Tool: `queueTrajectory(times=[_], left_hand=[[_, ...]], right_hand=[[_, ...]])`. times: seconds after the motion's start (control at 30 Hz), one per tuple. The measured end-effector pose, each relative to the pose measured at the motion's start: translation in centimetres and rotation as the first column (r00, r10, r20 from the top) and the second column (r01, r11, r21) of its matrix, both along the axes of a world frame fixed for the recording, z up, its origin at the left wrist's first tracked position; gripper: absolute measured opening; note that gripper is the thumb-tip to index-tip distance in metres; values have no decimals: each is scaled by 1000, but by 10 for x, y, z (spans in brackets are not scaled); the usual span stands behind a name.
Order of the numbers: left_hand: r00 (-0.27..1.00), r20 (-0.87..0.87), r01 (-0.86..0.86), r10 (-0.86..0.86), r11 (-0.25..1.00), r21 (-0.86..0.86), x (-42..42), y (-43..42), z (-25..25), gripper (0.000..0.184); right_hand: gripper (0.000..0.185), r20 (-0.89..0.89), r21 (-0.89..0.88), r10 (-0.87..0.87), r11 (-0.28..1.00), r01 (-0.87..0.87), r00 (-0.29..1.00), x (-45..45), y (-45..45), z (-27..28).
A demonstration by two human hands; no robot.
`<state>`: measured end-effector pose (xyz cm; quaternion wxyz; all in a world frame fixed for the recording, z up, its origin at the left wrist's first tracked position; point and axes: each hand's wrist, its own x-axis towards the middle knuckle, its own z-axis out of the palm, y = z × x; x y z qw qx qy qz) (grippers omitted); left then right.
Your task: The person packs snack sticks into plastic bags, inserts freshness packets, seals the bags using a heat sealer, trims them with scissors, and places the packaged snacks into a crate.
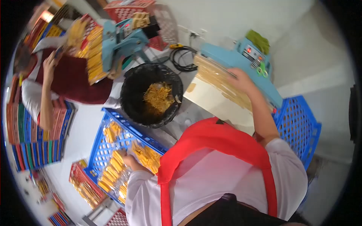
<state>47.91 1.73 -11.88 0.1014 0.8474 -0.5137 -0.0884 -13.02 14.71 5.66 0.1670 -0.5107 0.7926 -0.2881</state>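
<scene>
My left hand [130,161] reaches into a blue plastic crate [98,136], its fingers closed on a clear packet of yellow sticks [118,156]. Several similar packets [111,174] lie around it. My right hand [241,80] is at the front edge of a light-blue bench sealer [222,56], fingers curled by a thin dark edge; what they grip is too small to make out. Below that hand, a tan, worn strip [215,73] runs along a white work board [211,98].
A black-lined bin [130,81] with yellow scraps stands between the crate and the sealer. Another blue crate [298,124] is at right. At upper left, a co-worker in a dark red apron [79,79] stands near a second sealer [124,43]. Stacked crates [41,124] line the left.
</scene>
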Motion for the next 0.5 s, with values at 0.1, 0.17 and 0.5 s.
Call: queueTrajectory(times=[0.1, 0.17, 0.5], left_hand=[[964, -162, -230, 209, 966, -120, 21, -2, 15, 23], [920, -315, -305, 231, 929, -208, 35, -2, 16, 23], [931, 113, 359, -347, 816, -453, -84, -16, 185, 19]], right_hand=[[34, -216, -156, -115, 984, 82, 970, -19, 3, 8], [32, -190, -274, -211, 949, 154, 959, -35, 9, 21], [28, 484, -196, 30, 978, 75, 874, 25, -39, 13]])
